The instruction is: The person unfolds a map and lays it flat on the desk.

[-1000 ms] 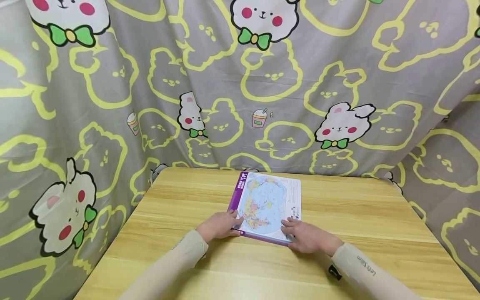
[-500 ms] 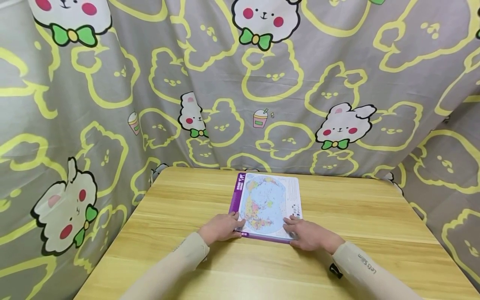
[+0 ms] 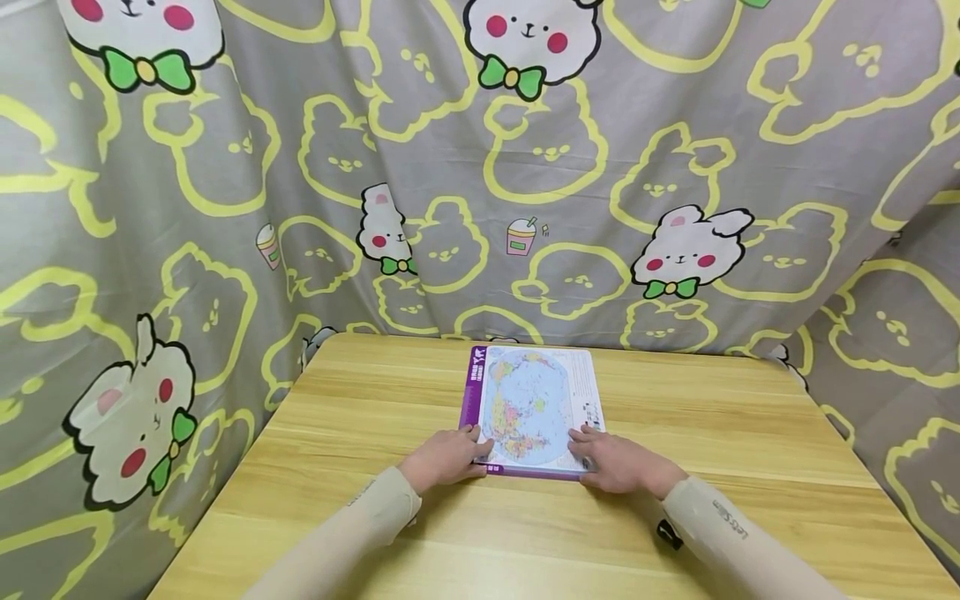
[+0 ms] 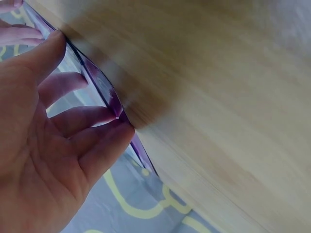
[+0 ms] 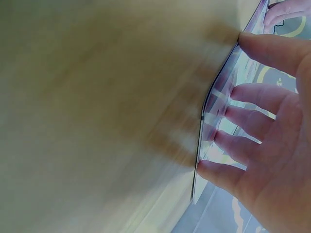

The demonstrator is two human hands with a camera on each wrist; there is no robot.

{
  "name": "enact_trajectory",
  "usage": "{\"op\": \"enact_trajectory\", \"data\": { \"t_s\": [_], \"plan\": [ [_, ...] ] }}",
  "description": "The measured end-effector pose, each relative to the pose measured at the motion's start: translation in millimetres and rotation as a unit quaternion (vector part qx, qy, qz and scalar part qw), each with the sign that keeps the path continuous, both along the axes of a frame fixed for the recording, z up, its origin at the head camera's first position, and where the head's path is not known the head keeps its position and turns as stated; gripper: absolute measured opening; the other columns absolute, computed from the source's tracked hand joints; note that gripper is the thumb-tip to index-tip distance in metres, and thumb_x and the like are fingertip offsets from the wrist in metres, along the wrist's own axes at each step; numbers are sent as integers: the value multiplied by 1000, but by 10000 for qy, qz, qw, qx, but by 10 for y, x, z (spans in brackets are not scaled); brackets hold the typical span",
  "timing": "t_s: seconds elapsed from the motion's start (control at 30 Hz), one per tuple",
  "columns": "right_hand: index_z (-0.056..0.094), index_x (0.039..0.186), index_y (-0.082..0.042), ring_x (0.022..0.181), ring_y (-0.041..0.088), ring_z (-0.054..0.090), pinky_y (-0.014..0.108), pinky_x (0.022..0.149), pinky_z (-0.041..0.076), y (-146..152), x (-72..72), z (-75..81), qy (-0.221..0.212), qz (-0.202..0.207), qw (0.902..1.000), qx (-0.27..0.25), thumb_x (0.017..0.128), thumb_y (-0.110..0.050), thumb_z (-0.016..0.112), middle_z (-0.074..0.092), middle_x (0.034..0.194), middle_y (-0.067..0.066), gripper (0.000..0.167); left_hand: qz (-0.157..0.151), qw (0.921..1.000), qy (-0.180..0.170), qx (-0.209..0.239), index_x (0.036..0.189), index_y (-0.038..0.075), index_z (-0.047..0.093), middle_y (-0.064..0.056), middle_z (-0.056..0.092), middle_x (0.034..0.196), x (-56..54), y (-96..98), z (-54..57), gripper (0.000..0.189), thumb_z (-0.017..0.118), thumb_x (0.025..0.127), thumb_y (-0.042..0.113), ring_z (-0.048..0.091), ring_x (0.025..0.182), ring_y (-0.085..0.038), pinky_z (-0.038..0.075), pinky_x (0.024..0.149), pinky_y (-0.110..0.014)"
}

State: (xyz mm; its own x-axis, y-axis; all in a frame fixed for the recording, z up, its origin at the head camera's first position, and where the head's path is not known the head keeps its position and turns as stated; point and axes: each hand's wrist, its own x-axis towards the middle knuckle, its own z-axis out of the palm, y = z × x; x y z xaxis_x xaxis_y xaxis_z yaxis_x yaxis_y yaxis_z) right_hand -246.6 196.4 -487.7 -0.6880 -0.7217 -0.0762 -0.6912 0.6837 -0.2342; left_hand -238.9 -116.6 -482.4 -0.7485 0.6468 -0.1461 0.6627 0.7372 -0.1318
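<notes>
A flat world map board (image 3: 528,400) with a purple left border lies on the wooden table, squared to its far edge. My left hand (image 3: 446,457) rests at the near left corner, thumb and fingertips touching the board. On the near right corner lies my right hand (image 3: 622,462), fingers spread over the printed face. In the left wrist view, the left fingers (image 4: 99,150) reach the board's purple edge (image 4: 99,80). The right wrist view shows the right fingertips (image 5: 218,138) against the board's thin, slightly bowed edge (image 5: 209,104).
The pale wooden table (image 3: 360,408) extends around the board on every side. Behind it and at both sides hangs a grey curtain (image 3: 442,167) with yellow outlines and white rabbits. A small black item (image 3: 669,534) shows under the right sleeve.
The map board has turned slightly counterclockwise, its near edge now almost level in the head view. Both hands have shifted a little with it, staying at the near corners.
</notes>
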Motion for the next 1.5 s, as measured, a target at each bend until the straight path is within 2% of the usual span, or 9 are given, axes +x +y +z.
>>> {"op": "enact_trajectory", "data": {
  "t_s": [0.2,0.33,0.7,1.0,1.33,1.5],
  "plan": [
    [53,129,6,130,46,34,55,104,32,-27,-57,14,-80,-103,9999,16,87,-21,65,41,141,24,51,-11,9999,66,87,137,19,53,-17,52,130,-10,-10,-7,49,54,94,44,54,116,-29,50,90,-38],
    [53,130,6,130,46,34,54,105,31,-50,-93,12,-62,-146,9999,53,88,-21,64,41,141,24,51,62,9999,-31,146,138,17,51,-20,48,135,-9,-17,5,50,53,95,43,49,123,-31,47,94,-40],
    [52,130,7,129,46,35,53,105,31,-121,-142,10,27,-62,10000,40,89,-21,63,41,141,25,51,247,9989,-305,255,141,14,47,-22,40,143,-69,-86,-11,51,50,97,40,40,130,-33,41,101,-41],
    [49,133,5,133,44,31,52,107,29,-160,-177,-5,-94,-217,9996,165,91,-24,62,38,144,22,53,200,9987,-317,357,140,10,48,-24,40,142,-112,-137,-16,50,51,97,37,41,129,-35,41,101,-42],
    [45,136,7,132,46,31,53,105,31,-117,-153,19,10,112,9997,236,95,-23,57,35,145,26,52,325,9970,-558,415,142,9,45,-25,36,144,-158,-147,-21,51,50,98,35,37,132,-36,38,104,-43],
    [47,135,6,131,47,32,53,104,33,-116,-138,26,112,153,9995,272,96,-23,56,36,144,26,50,391,9964,-618,422,142,9,44,-25,35,145,-172,-140,-24,51,50,98,35,35,133,-36,37,104,-44]
  ]
}}
